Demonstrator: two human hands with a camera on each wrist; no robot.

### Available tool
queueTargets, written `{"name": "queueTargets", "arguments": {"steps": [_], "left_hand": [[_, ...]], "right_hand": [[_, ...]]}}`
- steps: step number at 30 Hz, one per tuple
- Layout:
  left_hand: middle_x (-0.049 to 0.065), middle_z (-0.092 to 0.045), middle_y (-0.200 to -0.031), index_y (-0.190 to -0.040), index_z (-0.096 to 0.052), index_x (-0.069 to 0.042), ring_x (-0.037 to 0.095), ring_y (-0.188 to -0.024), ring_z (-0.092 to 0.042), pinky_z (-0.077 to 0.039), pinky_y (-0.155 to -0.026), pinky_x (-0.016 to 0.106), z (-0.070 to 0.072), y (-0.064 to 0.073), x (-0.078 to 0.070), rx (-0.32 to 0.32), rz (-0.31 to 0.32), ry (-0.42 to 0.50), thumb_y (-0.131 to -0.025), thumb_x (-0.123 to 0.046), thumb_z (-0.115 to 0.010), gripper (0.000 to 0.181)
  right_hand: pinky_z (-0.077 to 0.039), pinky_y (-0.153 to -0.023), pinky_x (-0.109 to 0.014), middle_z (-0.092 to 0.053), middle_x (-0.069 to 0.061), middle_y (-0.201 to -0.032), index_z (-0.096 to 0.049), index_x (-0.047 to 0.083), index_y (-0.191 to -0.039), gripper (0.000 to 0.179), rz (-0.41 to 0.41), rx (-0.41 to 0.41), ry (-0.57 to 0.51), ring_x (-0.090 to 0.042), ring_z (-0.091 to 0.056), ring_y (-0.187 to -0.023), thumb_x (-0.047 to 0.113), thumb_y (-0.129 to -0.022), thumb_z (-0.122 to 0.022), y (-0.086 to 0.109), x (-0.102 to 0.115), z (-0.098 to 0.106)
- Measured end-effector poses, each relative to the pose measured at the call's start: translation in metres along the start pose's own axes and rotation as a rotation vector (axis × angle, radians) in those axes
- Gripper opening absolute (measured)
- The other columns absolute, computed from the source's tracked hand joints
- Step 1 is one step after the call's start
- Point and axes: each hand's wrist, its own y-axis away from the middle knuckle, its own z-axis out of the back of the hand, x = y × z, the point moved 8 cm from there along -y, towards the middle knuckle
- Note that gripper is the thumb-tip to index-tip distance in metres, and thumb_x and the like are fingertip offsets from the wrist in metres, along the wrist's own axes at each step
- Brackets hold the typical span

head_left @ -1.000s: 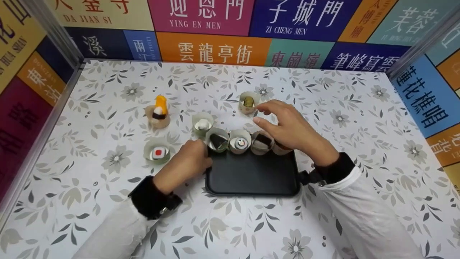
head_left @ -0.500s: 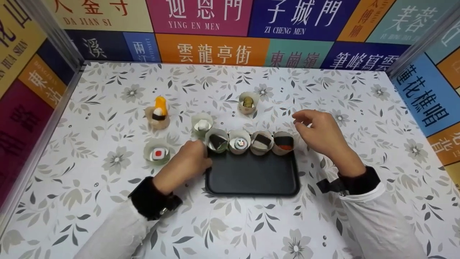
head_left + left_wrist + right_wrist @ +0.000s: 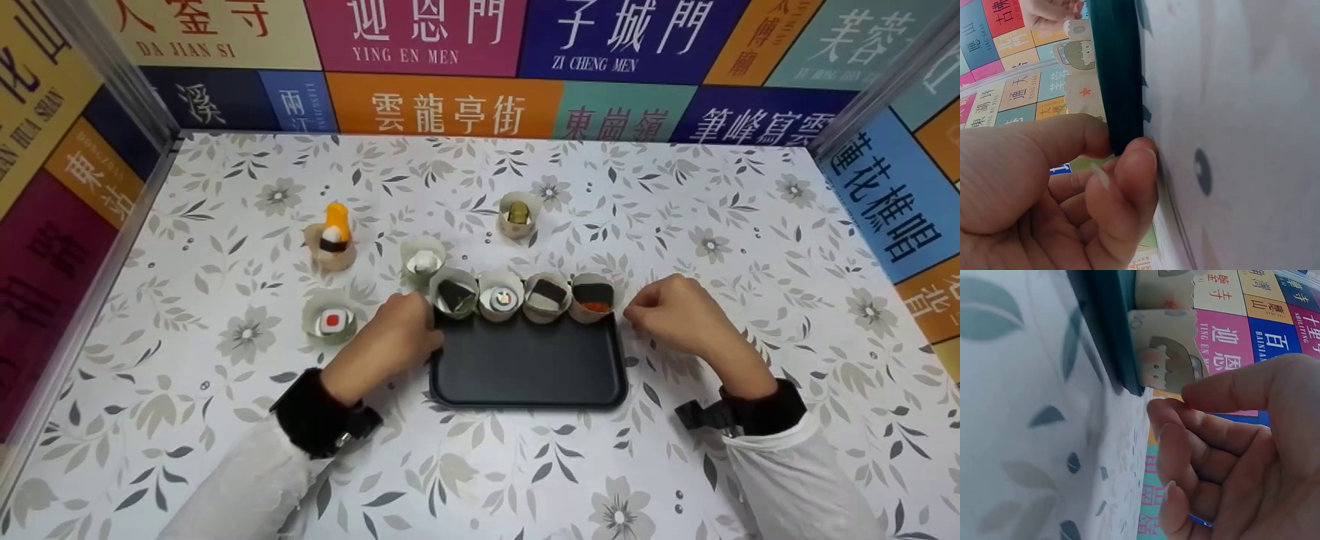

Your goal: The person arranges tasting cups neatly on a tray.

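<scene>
My left hand (image 3: 394, 330) grips the left edge of a dark rectangular tray (image 3: 525, 367); in the left wrist view the thumb (image 3: 1086, 134) lies on one side of its rim and the fingers on the other. Along the tray's far side stand several small paper cups holding sushi-like pieces: a dark triangle (image 3: 455, 295), a round roll (image 3: 501, 298), a black-banded piece (image 3: 547, 294) and one with orange-red topping (image 3: 593, 297). Beside the tray's far right corner is my right hand (image 3: 675, 311), fingers curled, thumb meeting index finger, nothing held; a cartoon-printed cup (image 3: 1165, 368) shows close by.
Off the tray stand a cup with a yellow-topped piece (image 3: 335, 236), one with a red-centred square roll (image 3: 331, 321), a cup with a white piece (image 3: 424, 261) touching close to the row, and a cup with a green piece (image 3: 518, 215). Lettered panels (image 3: 450, 105) enclose the flowered table.
My right hand has left the area near the green-piece cup, swung right, then come down beside the tray's right edge, its fingers drawing together. The left hand stays on the tray.
</scene>
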Motion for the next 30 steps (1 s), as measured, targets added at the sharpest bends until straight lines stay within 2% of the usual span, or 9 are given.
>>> {"name": "queueTargets", "arguments": {"steps": [9, 15, 23, 30], "left_hand": [[0.006, -0.060, -0.069, -0.070, -0.058, -0.010, 0.019, -0.057, -0.055, -0.042, -0.049, 0.029, 0.000, 0.000, 0.002, 0.015, 0.027, 0.036, -0.086, -0.003, -0.070, 0.021], [0.004, -0.056, -0.068, -0.070, -0.057, -0.010, 0.019, -0.057, -0.053, -0.041, -0.050, 0.030, 0.001, 0.001, 0.000, 0.006, -0.004, 0.023, -0.085, -0.003, -0.069, 0.021], [0.006, -0.059, -0.071, -0.072, -0.059, -0.009, 0.020, -0.059, -0.056, -0.043, -0.050, 0.030, 0.003, 0.002, 0.000, 0.000, 0.023, 0.020, -0.086, -0.003, -0.070, 0.018], [0.005, -0.059, -0.067, -0.068, -0.058, -0.009, 0.018, -0.054, -0.055, -0.041, -0.047, 0.029, 0.002, 0.005, -0.002, -0.015, -0.006, 0.021, -0.086, -0.002, -0.068, 0.022]], "right_hand": [[-0.037, -0.047, -0.028, -0.058, 0.009, -0.054, -0.075, 0.014, -0.064, 0.026, 0.036, 0.087, 0.061, -0.011, -0.050, -0.048, 0.021, -0.088, -0.069, 0.001, -0.001, -0.020], [-0.039, -0.047, -0.029, -0.062, 0.008, -0.057, -0.078, 0.015, -0.068, 0.022, 0.047, 0.111, 0.052, -0.011, -0.051, -0.048, 0.020, -0.089, -0.071, 0.001, -0.002, -0.027], [-0.039, -0.046, -0.028, -0.062, 0.007, -0.057, -0.077, 0.014, -0.069, 0.022, 0.049, 0.124, 0.019, -0.011, -0.051, -0.047, 0.019, -0.089, -0.071, 0.001, -0.001, -0.028], [-0.044, -0.051, -0.028, -0.065, 0.005, -0.058, -0.077, 0.012, -0.068, 0.023, 0.069, 0.127, 0.010, -0.012, -0.054, -0.049, 0.015, -0.090, -0.069, -0.001, -0.002, -0.030]]}}
